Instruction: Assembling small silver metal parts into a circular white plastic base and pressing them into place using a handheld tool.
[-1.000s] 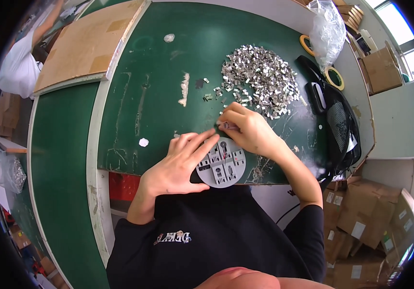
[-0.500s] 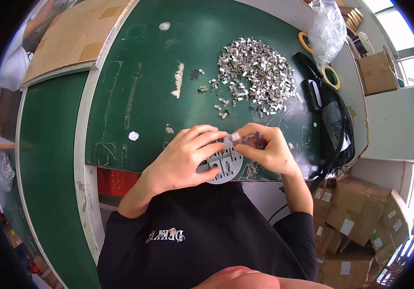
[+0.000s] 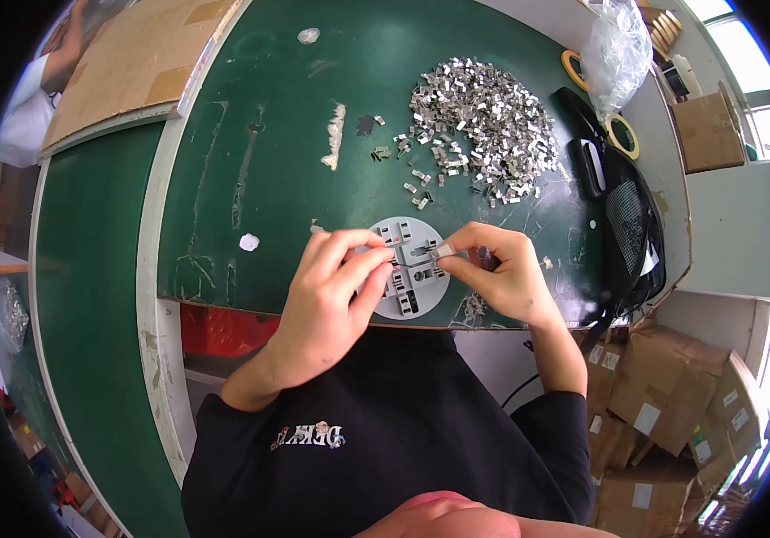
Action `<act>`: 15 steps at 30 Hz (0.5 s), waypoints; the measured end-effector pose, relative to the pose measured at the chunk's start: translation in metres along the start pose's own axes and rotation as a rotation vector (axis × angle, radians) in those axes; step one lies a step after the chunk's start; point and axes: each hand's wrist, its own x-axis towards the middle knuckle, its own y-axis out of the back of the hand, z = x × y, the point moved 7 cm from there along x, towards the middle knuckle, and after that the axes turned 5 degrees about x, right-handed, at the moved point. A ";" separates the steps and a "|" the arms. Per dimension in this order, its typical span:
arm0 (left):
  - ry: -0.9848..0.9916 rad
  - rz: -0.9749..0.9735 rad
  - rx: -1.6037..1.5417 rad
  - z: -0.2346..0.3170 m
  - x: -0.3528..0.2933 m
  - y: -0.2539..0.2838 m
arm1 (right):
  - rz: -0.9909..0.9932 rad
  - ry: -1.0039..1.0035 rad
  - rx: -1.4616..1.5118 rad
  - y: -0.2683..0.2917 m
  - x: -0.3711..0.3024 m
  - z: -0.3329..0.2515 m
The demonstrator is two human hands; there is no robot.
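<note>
A round light-grey plate (image 3: 422,231) with raised blocks and slots lies at the table's near edge. My left hand (image 3: 335,282) is over its left side, thumb and forefinger pinched at one end of a thin dark strip (image 3: 414,265); whatever else is between the fingertips is hidden. My right hand (image 3: 503,273) is closed over the plate's right side, around a slim tool with a dark rounded end (image 3: 487,258); its exact kind does not show. A white wrap (image 3: 443,251) covers a right fingertip.
Beyond the plate, a large pile of small shiny metal clips (image 3: 483,125) covers the green table (image 3: 295,215). To the right are a black mesh bag (image 3: 622,224), tape rolls (image 3: 622,136) and a clear plastic bag (image 3: 616,54). Cardboard boxes (image 3: 654,394) stand below right.
My left hand has drawn back from lying across the plate and now pinches at its middle. The plate sits farther from me and shows more. My right hand keeps its grip on the tool.
</note>
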 end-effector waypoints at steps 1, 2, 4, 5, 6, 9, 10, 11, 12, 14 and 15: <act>-0.006 -0.009 -0.048 -0.003 0.004 0.000 | -0.010 0.026 -0.004 -0.002 0.001 -0.002; -0.004 -0.009 -0.048 -0.005 0.007 0.000 | -0.011 0.025 -0.004 -0.003 0.002 -0.002; -0.011 -0.076 -0.099 -0.008 0.010 -0.007 | -0.031 0.044 -0.011 -0.005 0.004 -0.002; -0.014 -0.110 -0.125 -0.009 0.011 -0.011 | -0.041 0.053 -0.014 -0.007 0.004 -0.002; -0.018 -0.143 -0.150 -0.009 0.011 -0.014 | -0.051 0.062 -0.018 -0.008 0.005 -0.002; -0.006 -0.133 -0.170 -0.010 0.011 -0.015 | -0.074 0.064 -0.027 -0.010 0.007 0.000; -0.001 -0.128 -0.179 -0.011 0.011 -0.015 | -0.085 0.066 -0.031 -0.010 0.008 0.000; 0.005 -0.123 -0.188 -0.012 0.010 -0.015 | -0.096 0.068 -0.036 -0.012 0.008 0.001; 0.005 -0.122 -0.188 -0.012 0.011 -0.016 | -0.097 0.067 -0.036 -0.012 0.009 0.001; 0.010 -0.115 -0.202 -0.013 0.011 -0.016 | -0.103 0.071 -0.039 -0.013 0.011 0.001; 0.012 -0.112 -0.209 -0.014 0.011 -0.016 | -0.105 0.073 -0.041 -0.013 0.012 0.000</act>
